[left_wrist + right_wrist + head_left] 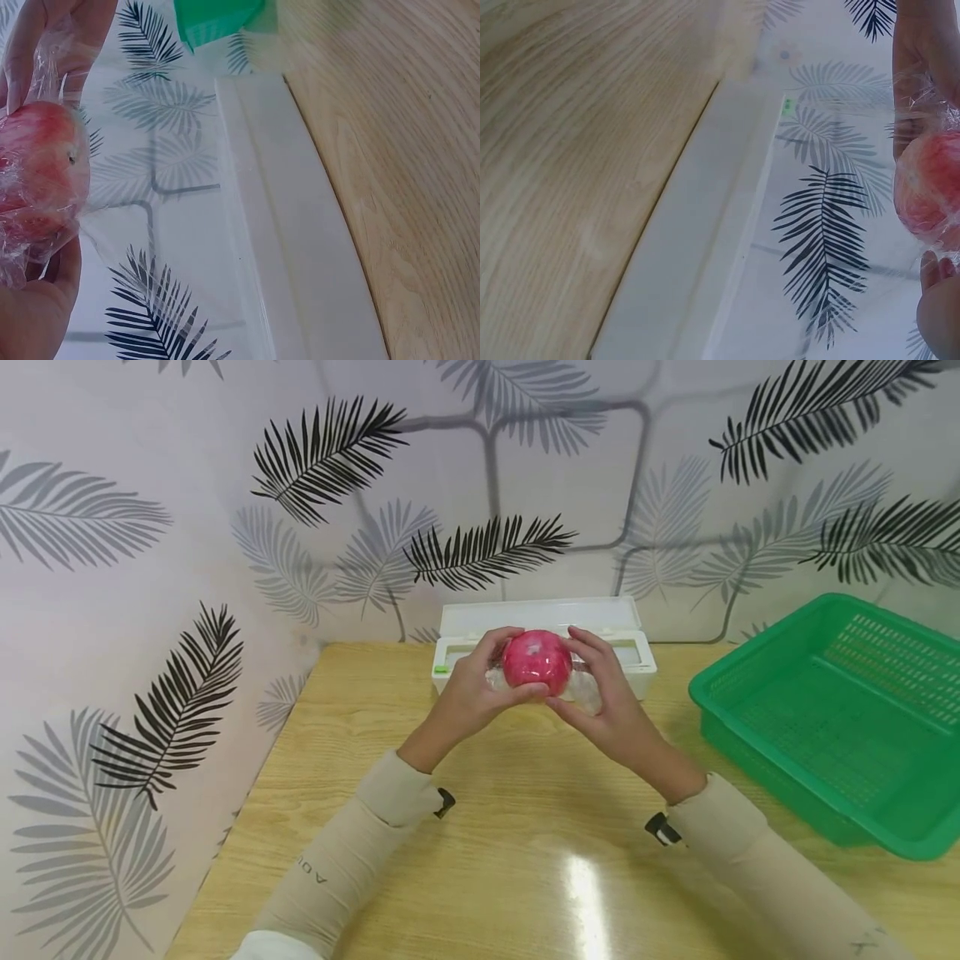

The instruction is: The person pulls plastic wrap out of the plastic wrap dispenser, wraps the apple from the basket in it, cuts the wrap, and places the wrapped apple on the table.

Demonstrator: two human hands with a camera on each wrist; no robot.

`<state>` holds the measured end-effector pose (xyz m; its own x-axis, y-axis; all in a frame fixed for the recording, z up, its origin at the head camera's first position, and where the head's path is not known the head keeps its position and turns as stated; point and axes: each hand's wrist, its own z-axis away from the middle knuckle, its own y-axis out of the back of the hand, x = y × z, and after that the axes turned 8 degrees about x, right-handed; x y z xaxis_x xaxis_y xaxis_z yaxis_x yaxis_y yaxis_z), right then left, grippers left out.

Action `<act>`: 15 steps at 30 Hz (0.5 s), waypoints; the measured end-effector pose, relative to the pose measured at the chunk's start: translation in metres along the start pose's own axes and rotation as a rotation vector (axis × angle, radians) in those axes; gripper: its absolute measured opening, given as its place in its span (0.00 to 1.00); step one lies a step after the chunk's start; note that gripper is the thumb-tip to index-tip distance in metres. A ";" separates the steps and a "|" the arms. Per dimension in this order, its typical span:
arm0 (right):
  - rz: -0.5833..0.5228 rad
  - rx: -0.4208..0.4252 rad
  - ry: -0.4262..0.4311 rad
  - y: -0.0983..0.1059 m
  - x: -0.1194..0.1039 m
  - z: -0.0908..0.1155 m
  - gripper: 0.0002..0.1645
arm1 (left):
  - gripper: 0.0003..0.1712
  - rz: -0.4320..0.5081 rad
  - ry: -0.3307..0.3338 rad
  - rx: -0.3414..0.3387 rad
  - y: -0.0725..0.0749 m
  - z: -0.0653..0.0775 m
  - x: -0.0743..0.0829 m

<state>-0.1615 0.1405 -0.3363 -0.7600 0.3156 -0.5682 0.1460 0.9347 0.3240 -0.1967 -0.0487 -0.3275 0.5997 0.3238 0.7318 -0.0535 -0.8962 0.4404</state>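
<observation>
From here I lose the middle of the white box [536,612] behind the hands [474,687] and red fruit [536,664]. Both wrist views crop the fruit, the green basket [776,768] runs off the head view's right edge, and I can't fully read the sleeve lettering [321,878].

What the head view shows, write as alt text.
The left hand and right hand hold a red fruit in clear film above a wooden table, in front of an open white box; a green basket is at right.

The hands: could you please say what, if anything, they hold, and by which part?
The left hand and right hand hold a film-wrapped red fruit by its opposite sides.
</observation>
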 end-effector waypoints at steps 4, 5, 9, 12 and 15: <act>0.012 -0.042 -0.006 -0.001 0.003 0.000 0.42 | 0.38 0.008 0.014 0.005 -0.004 -0.003 -0.021; 0.012 -0.053 -0.008 -0.002 0.003 0.000 0.42 | 0.38 0.009 0.013 0.007 -0.005 -0.004 -0.026; 0.008 -0.082 -0.016 -0.002 -0.003 -0.001 0.43 | 0.36 0.001 0.047 -0.016 -0.005 -0.005 -0.029; 0.013 -0.090 -0.014 -0.002 -0.004 -0.002 0.44 | 0.34 -0.006 0.082 -0.029 -0.004 -0.006 -0.028; 0.020 -0.102 0.001 -0.004 -0.003 -0.001 0.46 | 0.33 -0.018 0.119 -0.031 -0.004 -0.005 -0.028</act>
<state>-0.1608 0.1359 -0.3347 -0.7583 0.3340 -0.5599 0.0958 0.9066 0.4110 -0.2174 -0.0525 -0.3471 0.5020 0.3754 0.7791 -0.0689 -0.8807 0.4687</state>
